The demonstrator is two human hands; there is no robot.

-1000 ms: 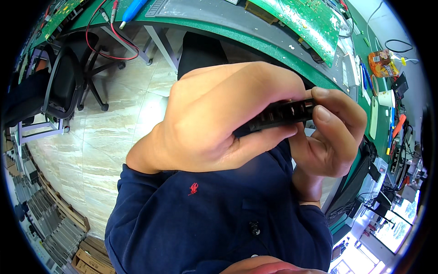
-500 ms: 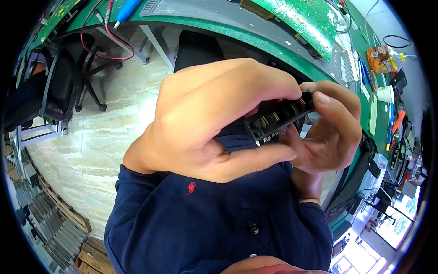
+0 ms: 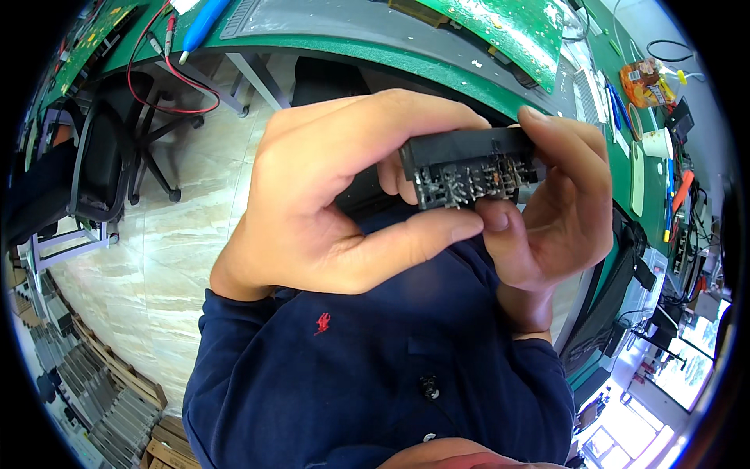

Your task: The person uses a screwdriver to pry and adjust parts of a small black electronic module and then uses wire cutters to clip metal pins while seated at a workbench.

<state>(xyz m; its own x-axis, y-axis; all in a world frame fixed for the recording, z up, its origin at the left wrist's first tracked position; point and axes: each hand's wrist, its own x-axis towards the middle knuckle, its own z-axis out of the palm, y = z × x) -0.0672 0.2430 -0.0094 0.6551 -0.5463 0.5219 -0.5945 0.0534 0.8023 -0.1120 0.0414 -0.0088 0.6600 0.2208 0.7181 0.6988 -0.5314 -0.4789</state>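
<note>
A black rectangular electrical connector (image 3: 469, 168) is held up in front of my chest, between both hands. A side crowded with bent silvery metal pins faces me; its smooth black housing is above them. My left hand (image 3: 336, 191) curls round its left end, the thumb at the lower edge below the pins and the fingers behind it. On the right end, my right hand (image 3: 566, 199) grips it, with the thumb under the pins and the index finger at the upper corner. The connector's far side is hidden.
A green-topped workbench (image 3: 336, 51) curves across the top, bearing a large green circuit board (image 3: 500, 35) and a blue pen-like tool (image 3: 205, 27). Red and black test leads (image 3: 156, 102) hang over its edge. A paper cup (image 3: 657, 143) and orange snack bag (image 3: 647, 84) stand right. Left is a black chair (image 3: 105, 148).
Both hands have turned the connector, so its pin side now faces me instead of the slotted open side. My right index finger has lifted toward the upper corner.
</note>
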